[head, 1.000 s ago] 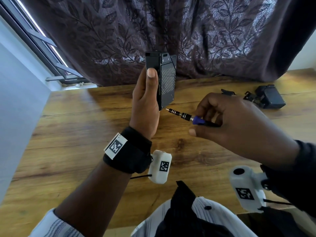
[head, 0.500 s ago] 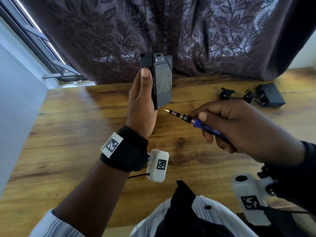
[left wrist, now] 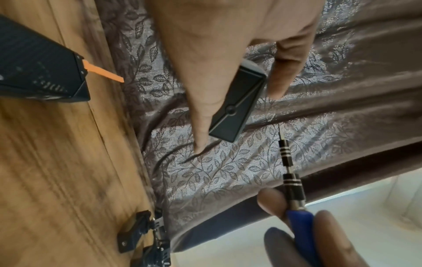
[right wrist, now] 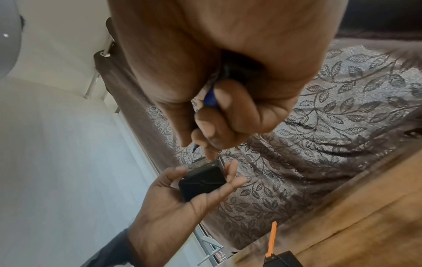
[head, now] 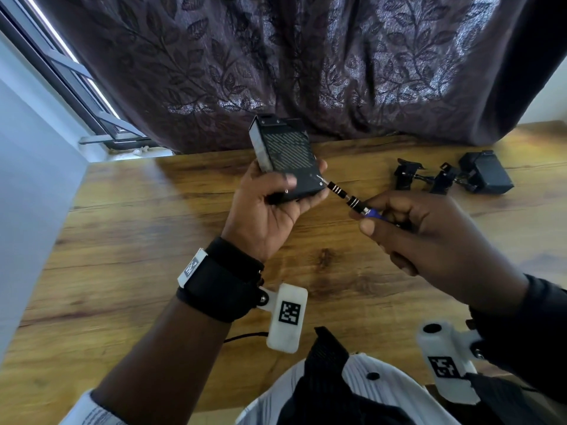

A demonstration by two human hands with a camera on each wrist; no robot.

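Observation:
A small black box (head: pixel 285 156) with a hatched top panel lies tilted in my left hand (head: pixel 276 197), held above the wooden table (head: pixel 153 240); thumb and fingers curl round its lower end. The same box (left wrist: pixel 235 106) shows end-on in the left wrist view and as the box (right wrist: pixel 202 178) in the right wrist view. My right hand (head: pixel 408 228) grips a blue-handled precision screwdriver (head: pixel 352 200). Its tip touches the box's lower right corner. The screwdriver (left wrist: pixel 290 177) also shows its black ringed shaft in the left wrist view.
At the back right of the table lie a black adapter-like block (head: pixel 486 173) and black clips (head: pixel 423 177) on a short cable. A second black box with an orange tab (left wrist: pixel 41 75) rests on the table. A dark leaf-patterned curtain (head: pixel 306 62) hangs behind.
My left hand has tilted the box from upright to face up and lowered it. The screwdriver tip has moved in from a small gap to touch the box's lower right corner.

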